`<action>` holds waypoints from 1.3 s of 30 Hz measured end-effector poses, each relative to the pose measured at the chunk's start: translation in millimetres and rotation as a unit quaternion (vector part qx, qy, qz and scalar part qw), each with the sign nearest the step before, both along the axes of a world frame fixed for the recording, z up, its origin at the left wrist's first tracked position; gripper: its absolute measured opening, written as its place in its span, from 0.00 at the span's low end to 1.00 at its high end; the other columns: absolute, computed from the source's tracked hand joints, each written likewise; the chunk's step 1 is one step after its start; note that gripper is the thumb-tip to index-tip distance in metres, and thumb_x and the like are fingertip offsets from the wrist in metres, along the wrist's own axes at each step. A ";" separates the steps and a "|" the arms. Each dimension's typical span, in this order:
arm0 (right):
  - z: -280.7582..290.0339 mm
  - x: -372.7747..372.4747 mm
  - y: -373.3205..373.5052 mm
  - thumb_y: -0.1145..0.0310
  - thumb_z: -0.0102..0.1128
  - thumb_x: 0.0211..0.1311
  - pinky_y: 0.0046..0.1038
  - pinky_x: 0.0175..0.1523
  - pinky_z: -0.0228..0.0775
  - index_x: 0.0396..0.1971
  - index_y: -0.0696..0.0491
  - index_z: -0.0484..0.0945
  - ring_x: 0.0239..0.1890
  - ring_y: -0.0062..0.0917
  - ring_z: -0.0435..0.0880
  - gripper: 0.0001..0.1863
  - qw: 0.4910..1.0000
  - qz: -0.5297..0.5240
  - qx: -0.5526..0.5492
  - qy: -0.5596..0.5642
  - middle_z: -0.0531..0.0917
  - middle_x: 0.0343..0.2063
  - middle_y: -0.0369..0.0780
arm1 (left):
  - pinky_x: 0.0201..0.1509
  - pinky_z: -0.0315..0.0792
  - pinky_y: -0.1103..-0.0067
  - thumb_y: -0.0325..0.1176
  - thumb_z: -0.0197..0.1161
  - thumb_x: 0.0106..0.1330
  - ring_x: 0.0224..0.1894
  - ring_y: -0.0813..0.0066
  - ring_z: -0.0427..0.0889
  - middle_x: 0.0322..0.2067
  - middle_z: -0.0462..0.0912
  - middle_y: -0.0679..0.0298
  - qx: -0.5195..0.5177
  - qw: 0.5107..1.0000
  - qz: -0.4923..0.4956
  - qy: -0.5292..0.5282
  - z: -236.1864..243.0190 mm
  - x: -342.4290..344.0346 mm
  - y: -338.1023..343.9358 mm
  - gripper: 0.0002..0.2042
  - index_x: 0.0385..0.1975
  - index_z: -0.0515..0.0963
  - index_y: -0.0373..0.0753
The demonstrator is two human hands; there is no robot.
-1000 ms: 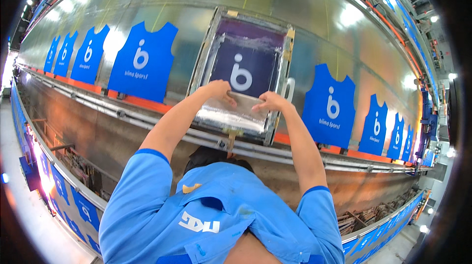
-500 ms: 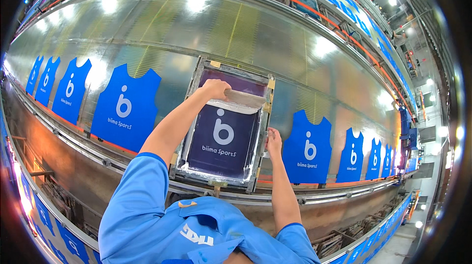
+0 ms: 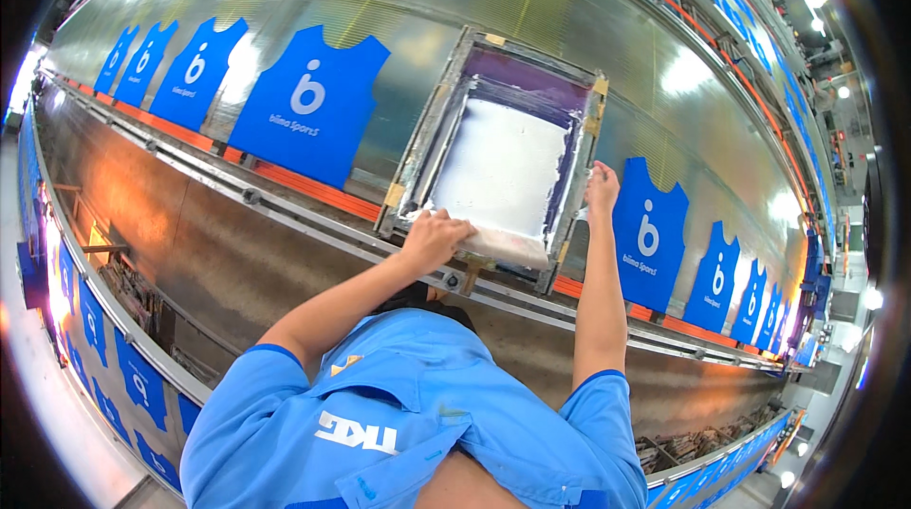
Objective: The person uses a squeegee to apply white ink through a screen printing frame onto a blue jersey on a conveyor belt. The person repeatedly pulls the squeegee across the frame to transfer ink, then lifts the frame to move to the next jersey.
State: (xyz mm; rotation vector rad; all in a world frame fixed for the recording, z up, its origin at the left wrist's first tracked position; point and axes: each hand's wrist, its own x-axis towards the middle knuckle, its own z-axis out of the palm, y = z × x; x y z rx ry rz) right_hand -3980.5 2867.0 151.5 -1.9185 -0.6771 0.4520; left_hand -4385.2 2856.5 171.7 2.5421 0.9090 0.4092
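A screen-printing frame with worn, taped edges lies tilted in view on the long table before me. White ink covers most of its mesh, with a purple strip showing at the far end. My left hand is closed on the squeegee, a wide pale blade resting inside the frame at its near end. At the frame's right side, my right hand has its fingers curled against the edge. Whatever it grips there is hidden.
Blue sleeveless vests with white prints lie in a row, one left of the frame and another to its right. A metal rail runs along the table's near edge. More tables with blue pieces stand behind and beyond.
My left hand has drawn the squeegee from the frame's far part to its near end. White ink now covers the mesh where the dark printed design showed. The whole view has shifted and turned.
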 end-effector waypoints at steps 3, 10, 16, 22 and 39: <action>-8.7 16.1 -2.2 0.63 0.56 0.71 0.28 0.32 0.71 0.44 0.51 0.84 0.27 0.21 0.80 0.12 0.977 -0.057 -0.005 -0.205 0.84 0.30 0.36 | 0.47 0.72 0.68 0.30 0.66 0.58 0.46 0.69 0.82 0.45 0.88 0.73 -0.009 0.999 -0.027 -0.036 12.4 -4.4 -17.3 0.16 0.46 0.84 0.53; 22.3 -59.4 14.3 0.63 0.56 0.69 0.37 0.49 0.74 0.40 0.54 0.85 0.42 0.38 0.86 0.12 0.988 -0.041 0.009 -0.152 0.87 0.39 0.45 | 0.50 0.72 0.66 0.47 0.73 0.53 0.46 0.66 0.81 0.36 0.86 0.68 0.025 0.997 0.048 0.049 38.6 -33.1 21.3 0.14 0.34 0.84 0.47; -16.8 -99.8 28.8 0.63 0.54 0.73 0.34 0.47 0.74 0.43 0.55 0.82 0.39 0.34 0.85 0.13 0.989 0.010 0.120 -0.080 0.86 0.37 0.43 | 0.53 0.73 0.66 0.55 0.75 0.51 0.53 0.64 0.78 0.47 0.82 0.65 0.056 0.991 0.058 0.107 40.0 -57.7 47.6 0.21 0.34 0.84 0.45; -49.9 -100.8 32.1 0.63 0.53 0.73 0.34 0.46 0.74 0.43 0.55 0.82 0.38 0.34 0.85 0.12 0.988 -0.003 0.140 -0.061 0.86 0.37 0.43 | 0.45 0.76 0.68 0.42 0.74 0.50 0.43 0.63 0.84 0.36 0.87 0.65 0.042 0.980 0.048 0.190 6.5 -55.7 62.6 0.11 0.30 0.85 0.46; 72.3 -65.4 84.8 0.58 0.74 0.52 0.42 0.59 0.62 0.52 0.44 0.82 0.58 0.36 0.73 0.25 0.893 0.140 -0.014 -0.428 0.80 0.50 0.38 | 0.45 0.78 0.62 0.46 0.75 0.50 0.41 0.55 0.86 0.34 0.88 0.59 0.042 0.981 0.039 0.186 85.3 95.6 317.7 0.17 0.39 0.87 0.48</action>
